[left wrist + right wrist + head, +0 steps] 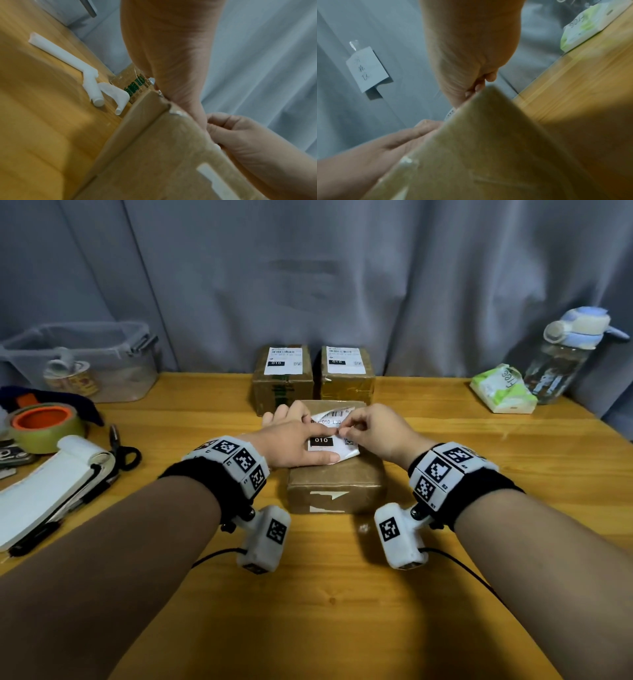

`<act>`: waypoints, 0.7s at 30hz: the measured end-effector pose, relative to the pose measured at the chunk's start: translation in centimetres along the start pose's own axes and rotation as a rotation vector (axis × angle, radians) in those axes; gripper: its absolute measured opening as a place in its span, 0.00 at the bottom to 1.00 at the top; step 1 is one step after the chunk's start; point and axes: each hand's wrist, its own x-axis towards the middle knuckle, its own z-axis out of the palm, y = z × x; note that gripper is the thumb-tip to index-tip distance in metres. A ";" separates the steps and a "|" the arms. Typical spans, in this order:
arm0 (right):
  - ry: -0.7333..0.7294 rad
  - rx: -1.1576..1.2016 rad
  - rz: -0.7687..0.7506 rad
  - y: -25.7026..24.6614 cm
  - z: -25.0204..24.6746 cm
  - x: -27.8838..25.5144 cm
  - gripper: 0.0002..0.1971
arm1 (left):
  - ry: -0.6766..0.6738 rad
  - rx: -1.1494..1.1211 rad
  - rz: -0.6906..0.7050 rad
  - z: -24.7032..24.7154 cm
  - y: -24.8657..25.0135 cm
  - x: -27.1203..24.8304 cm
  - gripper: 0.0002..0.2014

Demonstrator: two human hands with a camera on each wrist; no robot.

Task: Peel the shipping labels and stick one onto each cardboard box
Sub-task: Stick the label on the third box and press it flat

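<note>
Both forearms fill the bottom of my head view, each wearing a black wrist strap with white marker blocks. At the grip, my right hand [373, 433] has its fingertips curled and pinching the white shipping label with a black "010" patch [330, 440] at its upper middle, where the paper is lifted and bent. My left hand [294, 441] lies flat with its fingers straight, pressing the label's left half and near edge down. That label sits on top of the near brown cardboard box [337, 487], which rests at the centre of the yellow wooden table [342, 611]; torn white scraps show on the box's front face.

Outward at 12 o'clock, two more brown cardboard boxes stand side by side against the grey curtain [342, 268], the left box [282, 392] and the right box [347, 388], each with a white label on top. At 9 o'clock lie a white sheet of label backing [51, 484], black scissors [123, 450] and a roll of clear tape with an orange core [42, 422]; behind them is a clear plastic tub [85, 354]. At 2 o'clock sit a green and white tissue pack [501, 390] and a clear water bottle with a pale blue lid [565, 354]. My left wrist view shows curled white backing strips [96, 86] on the table beside the boxes.
</note>
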 end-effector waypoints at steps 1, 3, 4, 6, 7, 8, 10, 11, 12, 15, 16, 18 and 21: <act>0.005 0.013 0.019 0.0 0.2 0.2 0.02 | -0.008 0.001 -0.002 0.0 0.0 -0.1 0.32; 0.038 0.071 0.047 0.4 0.5 0.3 0.06 | -0.024 -0.006 -0.002 0.0 0.0 -0.2 0.31; 0.044 0.091 0.045 0.6 0.5 0.2 0.06 | -0.023 -0.018 -0.006 0.0 0.1 -0.1 0.30; 0.025 0.101 0.027 0.9 0.5 -0.1 0.04 | 0.003 -0.071 -0.033 0.0 0.2 0.0 0.26; 0.005 0.085 0.013 0.9 0.5 -0.3 0.05 | 0.026 -0.096 -0.050 0.1 0.3 0.1 0.23; -0.021 0.058 0.001 1.0 0.4 -0.6 0.08 | 0.046 -0.106 -0.063 0.2 0.4 0.2 0.22; -0.071 -0.004 -0.019 1.2 0.0 -0.9 0.13 | 0.057 -0.084 -0.063 0.2 0.6 0.4 0.22; -0.104 -0.030 -0.021 1.2 -0.2 -0.9 0.15 | 0.049 -0.068 -0.056 0.1 0.6 0.3 0.23; -0.146 -0.047 -0.023 1.2 -0.4 -0.9 0.18 | 0.037 -0.052 -0.050 0.0 0.6 0.2 0.25; -0.268 -0.107 -0.029 1.0 -1.1 -1.1 0.24 | -0.006 0.003 -0.040 -0.3 0.5 -0.2 0.30; -0.294 -0.130 -0.024 0.9 -1.3 -1.3 0.27 | -0.012 0.016 -0.040 -0.3 0.5 -0.3 0.30; -0.327 -0.174 0.001 0.9 -1.6 -1.5 0.31 | -0.010 0.034 -0.045 -0.2 0.6 -0.6 0.31; -0.366 -0.221 0.038 0.7 -1.8 -1.7 0.35 | -0.019 0.046 -0.055 -0.1 0.8 -1.0 0.32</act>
